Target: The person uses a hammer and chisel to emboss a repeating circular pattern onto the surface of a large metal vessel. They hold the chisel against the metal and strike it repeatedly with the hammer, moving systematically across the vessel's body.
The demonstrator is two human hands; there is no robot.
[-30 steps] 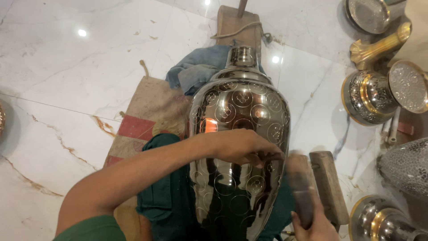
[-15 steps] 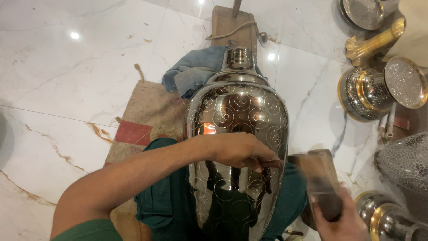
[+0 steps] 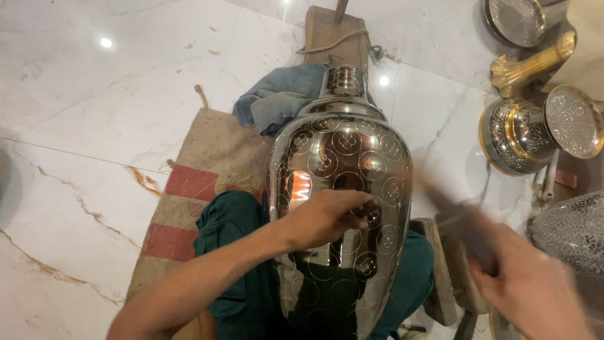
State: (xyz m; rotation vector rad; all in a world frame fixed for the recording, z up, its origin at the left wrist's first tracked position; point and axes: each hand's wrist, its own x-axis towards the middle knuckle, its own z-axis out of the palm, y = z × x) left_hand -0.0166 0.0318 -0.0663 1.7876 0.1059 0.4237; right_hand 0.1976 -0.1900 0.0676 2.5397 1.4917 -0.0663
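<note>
A large polished silver vase with engraved circle patterns lies across my lap, its neck pointing away from me. My left hand rests on its belly, fingers pinched around a small dark tool pressed against the metal. My right hand is at the lower right, blurred by motion, gripping a wooden mallet raised beside the vase. My legs in green trousers are under the vase.
A striped jute mat and blue cloth lie on the marble floor. A wooden block sits beyond the vase neck. Silver and gold vessels stand at right. A wooden board lies by my right knee.
My right hand with the mallet has swung up and toward the vase from the lower right. The left hand stays on the vase with the tool.
</note>
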